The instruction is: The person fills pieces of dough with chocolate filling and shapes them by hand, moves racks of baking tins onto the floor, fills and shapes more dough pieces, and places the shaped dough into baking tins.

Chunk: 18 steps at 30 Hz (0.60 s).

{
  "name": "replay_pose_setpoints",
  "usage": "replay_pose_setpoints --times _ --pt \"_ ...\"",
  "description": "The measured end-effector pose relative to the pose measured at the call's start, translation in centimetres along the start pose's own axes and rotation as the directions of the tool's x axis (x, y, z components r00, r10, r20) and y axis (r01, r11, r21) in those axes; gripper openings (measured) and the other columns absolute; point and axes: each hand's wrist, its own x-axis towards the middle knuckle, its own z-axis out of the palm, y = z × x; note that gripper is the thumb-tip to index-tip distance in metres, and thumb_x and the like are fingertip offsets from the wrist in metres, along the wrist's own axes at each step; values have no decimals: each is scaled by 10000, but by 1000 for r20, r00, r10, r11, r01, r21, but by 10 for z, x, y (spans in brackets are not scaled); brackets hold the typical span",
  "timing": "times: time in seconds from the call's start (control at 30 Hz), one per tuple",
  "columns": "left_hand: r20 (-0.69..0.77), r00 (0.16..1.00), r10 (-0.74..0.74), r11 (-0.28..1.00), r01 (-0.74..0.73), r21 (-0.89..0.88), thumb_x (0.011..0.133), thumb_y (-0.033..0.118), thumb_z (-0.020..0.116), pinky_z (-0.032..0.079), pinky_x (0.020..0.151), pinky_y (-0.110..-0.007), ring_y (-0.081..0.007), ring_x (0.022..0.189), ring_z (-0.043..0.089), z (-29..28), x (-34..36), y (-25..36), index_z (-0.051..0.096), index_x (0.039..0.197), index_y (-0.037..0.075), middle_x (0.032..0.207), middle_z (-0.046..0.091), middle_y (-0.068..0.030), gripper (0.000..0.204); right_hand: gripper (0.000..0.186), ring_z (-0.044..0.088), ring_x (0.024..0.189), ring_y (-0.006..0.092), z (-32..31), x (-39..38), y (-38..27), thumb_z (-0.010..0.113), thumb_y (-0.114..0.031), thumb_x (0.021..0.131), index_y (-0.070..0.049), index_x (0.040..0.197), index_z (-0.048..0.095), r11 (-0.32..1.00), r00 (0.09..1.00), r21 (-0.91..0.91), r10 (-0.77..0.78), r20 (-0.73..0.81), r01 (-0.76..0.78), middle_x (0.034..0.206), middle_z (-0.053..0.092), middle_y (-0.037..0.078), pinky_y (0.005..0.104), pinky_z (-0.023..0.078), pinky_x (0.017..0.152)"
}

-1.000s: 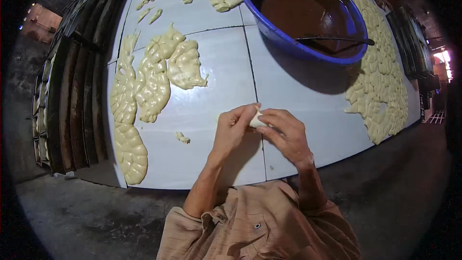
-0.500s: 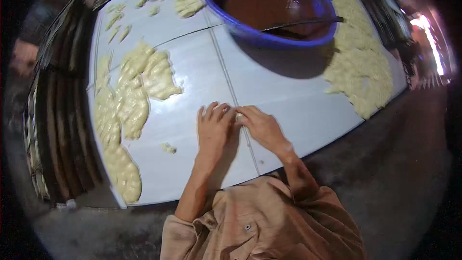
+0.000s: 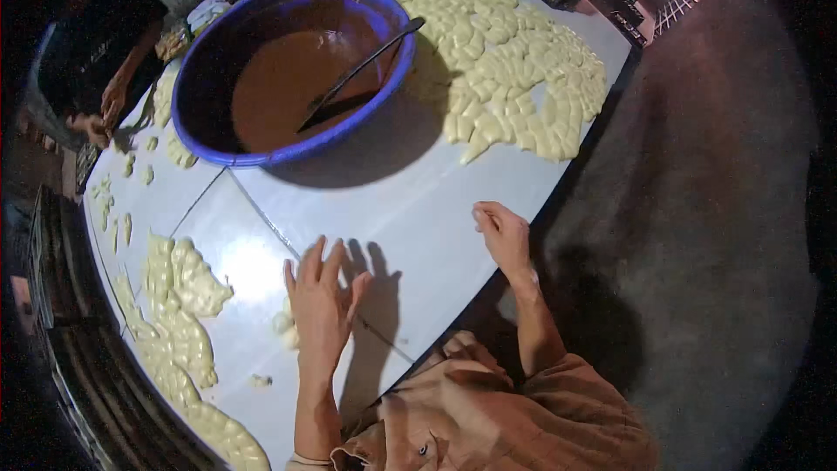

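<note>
My left hand (image 3: 318, 301) hovers over the white tabletop (image 3: 384, 218) with its fingers spread and nothing in them. Beside its wrist, partly covered by the hand, lies a small rounded lump of pale yellow dough (image 3: 284, 324). My right hand (image 3: 506, 235) is raised near the table's right edge, short of the spread of dough pieces (image 3: 514, 96). Its fingers are curled in toward the thumb; whatever they may hold is hidden. More dough (image 3: 179, 331) lies flattened in strips to the left, and a tiny dough scrap (image 3: 261, 380) sits near my left forearm.
A large blue basin (image 3: 261, 159) of brown liquid stands on the far part of the table, a dark stick (image 3: 366, 70) leaning in it. At the far left another person's hands (image 3: 100, 122) are at the table. Stacked dark trays (image 3: 96, 358) line the left side.
My hands were together on the tabletop and are now apart, the right one lifted away to the right. The view has swung right, bringing the other person into sight.
</note>
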Motion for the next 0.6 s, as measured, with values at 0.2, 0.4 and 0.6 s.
replay_pose_setpoints --times 0.2,0.4,0.6 --pt "88 986 141 932 -102 -347 866 252 711 546 828 -399 -331 962 663 69 83 73 624 1212 74 1200 635 -154 399 197 690 846 302 -39 85 35 660 -198 901 -42 1016 694 992 986 -58 -115 -122 108 947 718 149 386 538 767" --pt "9 990 141 972 -137 -191 866 201 691 568 673 -405 -317 874 668 150 156 149 484 1351 121 1188 572 -137 534 199 659 900 329 -79 155 33 654 -176 887 -51 1038 681 933 949 -190 -315 -28 305 972 693 131 427 512 792" --pt "125 991 -46 988 64 -140 866 177 658 553 662 -448 -354 788 683 170 199 180 519 1269 126 1009 652 -127 429 358 490 1179 317 -61 218 16 710 -316 823 -82 1094 691 697 831 -458 -511 221 551 1240 556 123 461 377 1003"
